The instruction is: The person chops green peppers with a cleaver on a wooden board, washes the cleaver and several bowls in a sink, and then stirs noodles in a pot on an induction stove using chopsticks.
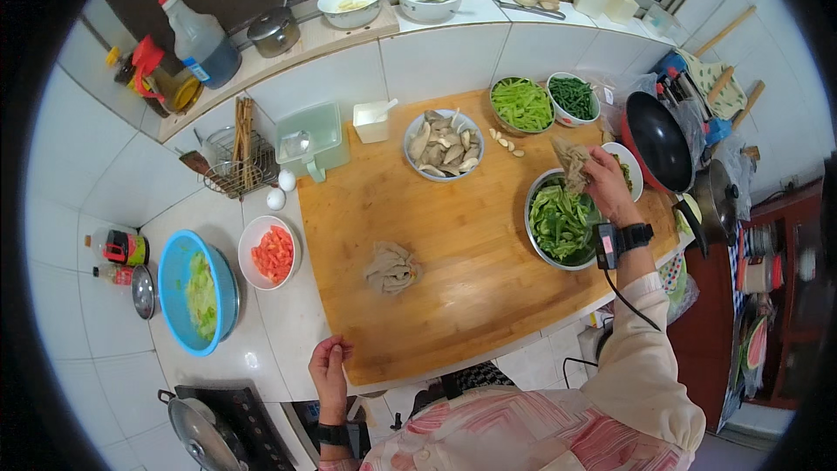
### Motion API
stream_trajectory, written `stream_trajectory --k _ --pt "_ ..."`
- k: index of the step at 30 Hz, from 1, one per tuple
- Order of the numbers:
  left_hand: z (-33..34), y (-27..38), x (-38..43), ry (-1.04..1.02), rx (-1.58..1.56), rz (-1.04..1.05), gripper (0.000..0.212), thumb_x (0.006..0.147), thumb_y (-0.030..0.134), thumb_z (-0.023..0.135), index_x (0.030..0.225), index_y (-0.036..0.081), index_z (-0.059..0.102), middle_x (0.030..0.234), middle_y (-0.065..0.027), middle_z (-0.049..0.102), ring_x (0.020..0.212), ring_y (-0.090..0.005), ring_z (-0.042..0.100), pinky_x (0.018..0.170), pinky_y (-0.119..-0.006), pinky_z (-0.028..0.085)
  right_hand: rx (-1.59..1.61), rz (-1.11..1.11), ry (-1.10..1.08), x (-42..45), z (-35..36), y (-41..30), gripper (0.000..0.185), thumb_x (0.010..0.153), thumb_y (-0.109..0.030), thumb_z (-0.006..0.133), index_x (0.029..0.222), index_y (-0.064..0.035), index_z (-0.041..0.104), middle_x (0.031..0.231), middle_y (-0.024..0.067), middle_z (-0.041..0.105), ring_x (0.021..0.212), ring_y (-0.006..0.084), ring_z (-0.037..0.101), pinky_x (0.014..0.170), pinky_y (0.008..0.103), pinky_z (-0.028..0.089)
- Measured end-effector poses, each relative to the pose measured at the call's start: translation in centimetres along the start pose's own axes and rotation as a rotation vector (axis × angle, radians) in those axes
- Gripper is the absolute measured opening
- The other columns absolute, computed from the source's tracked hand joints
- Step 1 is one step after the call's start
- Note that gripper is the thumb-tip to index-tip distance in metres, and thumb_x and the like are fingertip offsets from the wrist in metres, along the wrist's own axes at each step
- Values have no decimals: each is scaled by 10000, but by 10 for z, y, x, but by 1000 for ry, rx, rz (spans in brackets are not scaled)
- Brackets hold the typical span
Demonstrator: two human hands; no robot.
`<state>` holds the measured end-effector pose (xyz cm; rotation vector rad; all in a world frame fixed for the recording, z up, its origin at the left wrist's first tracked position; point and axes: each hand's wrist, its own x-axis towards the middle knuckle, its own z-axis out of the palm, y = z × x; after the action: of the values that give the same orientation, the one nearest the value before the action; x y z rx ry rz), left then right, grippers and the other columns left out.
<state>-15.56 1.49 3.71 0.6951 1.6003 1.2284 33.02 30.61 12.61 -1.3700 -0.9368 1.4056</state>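
My right hand (609, 184) grips a crumpled beige cloth (571, 163) above the rim of a metal bowl of cut green leaves (559, 221). A second crumpled beige cloth (392, 267) lies on the wooden board (471, 229), left of its middle. Near the board's front left corner is my left hand (329, 366), fingers curled with thumb and fingertips close together; whether anything is between them cannot be told. A bowl of oyster mushrooms (444, 147) stands at the back of the board, with several garlic cloves (507, 142) to its right.
Behind stand bowls of sliced green vegetable (522, 103) and chopped green beans (573, 98). At right is a black-and-red wok (660, 137). Left are a bowl of diced tomato (272, 256), eggs (276, 199), a blue basket (167, 294) and a lidded pan (199, 428) on the stove.
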Motion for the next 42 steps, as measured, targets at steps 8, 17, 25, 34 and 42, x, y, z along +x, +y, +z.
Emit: stream_trajectory --k 8,17,25,34,42 --pt "-4 -1 -20 110 40 -31 195 980 95 497 1096 -19 604 953 -78 663 867 -137 618 802 -273 503 -175 -308 21 124 90 -24 475 894 -273 660 1277 -21 532 1061 70 617 978 150 570 788 286 483" --pt "-17 -33 -61 228 -93 -62 191 973 85 503 1096 -7 616 963 -48 660 878 -113 614 806 -262 504 -819 -747 -515 -39 220 103 436 870 -273 678 1250 -88 571 1334 177 503 1233 329 490 1053 403 376" --pt "-21 -29 -68 220 -83 -67 198 977 97 504 1110 5 618 970 -55 665 877 -116 616 796 -257 505 -499 -746 -777 -57 268 194 426 762 36 587 1163 -106 610 1166 149 565 1133 326 525 973 394 430" --pt "-30 -35 -73 212 -91 -72 212 977 95 496 1129 1 610 986 -85 667 910 -149 628 800 -274 518 -766 -645 -48 -49 218 191 648 789 -171 638 1344 59 395 1339 296 384 1275 442 354 1083 471 292" --pt "-31 -29 -71 222 -104 -70 211 975 81 491 1127 -6 608 981 -85 662 914 -153 626 806 -281 517 -898 -943 -305 -28 324 200 596 701 44 531 1289 53 435 1294 292 439 1236 465 383 1079 474 306"
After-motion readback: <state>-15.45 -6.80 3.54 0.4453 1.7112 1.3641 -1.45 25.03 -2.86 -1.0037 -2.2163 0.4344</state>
